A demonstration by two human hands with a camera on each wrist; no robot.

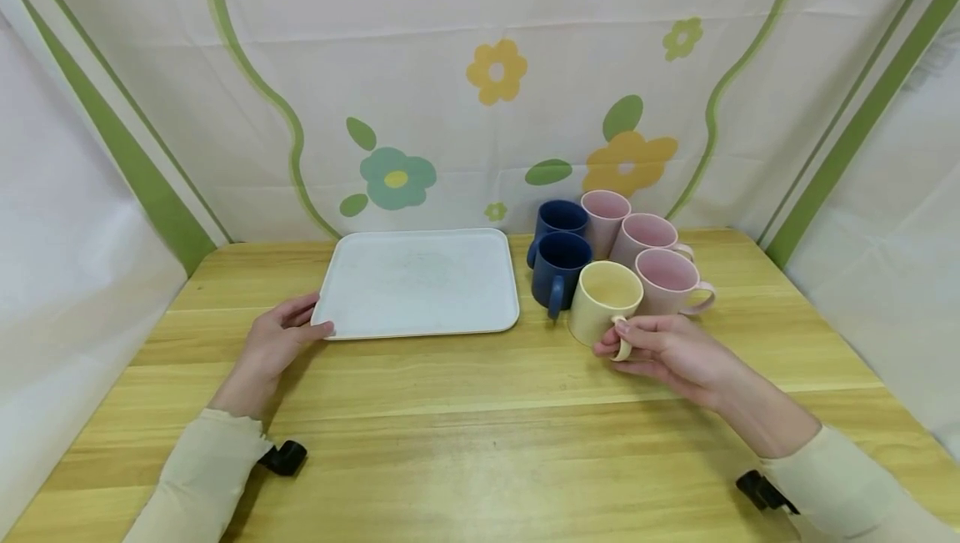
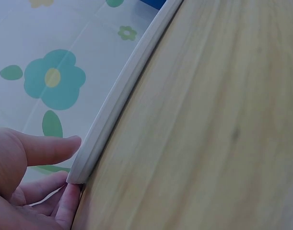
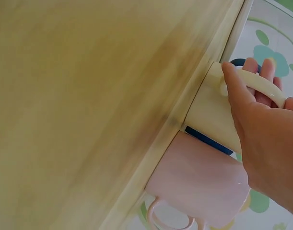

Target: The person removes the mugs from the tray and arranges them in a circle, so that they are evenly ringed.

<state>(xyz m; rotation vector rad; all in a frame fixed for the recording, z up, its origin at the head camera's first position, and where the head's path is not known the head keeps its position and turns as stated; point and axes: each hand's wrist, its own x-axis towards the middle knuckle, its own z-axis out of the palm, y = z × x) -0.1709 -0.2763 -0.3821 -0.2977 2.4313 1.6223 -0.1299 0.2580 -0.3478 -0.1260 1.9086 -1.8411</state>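
Observation:
A white rectangular tray (image 1: 420, 284) lies on the wooden table at the left. My left hand (image 1: 288, 330) holds its front left corner; in the left wrist view the thumb (image 2: 55, 149) is at the rim and fingers reach against the corner below. My right hand (image 1: 678, 355) grips the handle of a pale yellow mug (image 1: 600, 309), which stands upright at the front of a mug cluster. In the right wrist view, fingers pass through the yellow handle (image 3: 263, 86). Two dark blue mugs (image 1: 558, 276) stand just left of and behind it.
Three pink mugs (image 1: 660, 289) stand upright behind and right of the yellow one, close together. A white cloth with printed flowers (image 1: 495, 72) hangs behind the table (image 1: 450, 443), and more cloth hangs at both sides.

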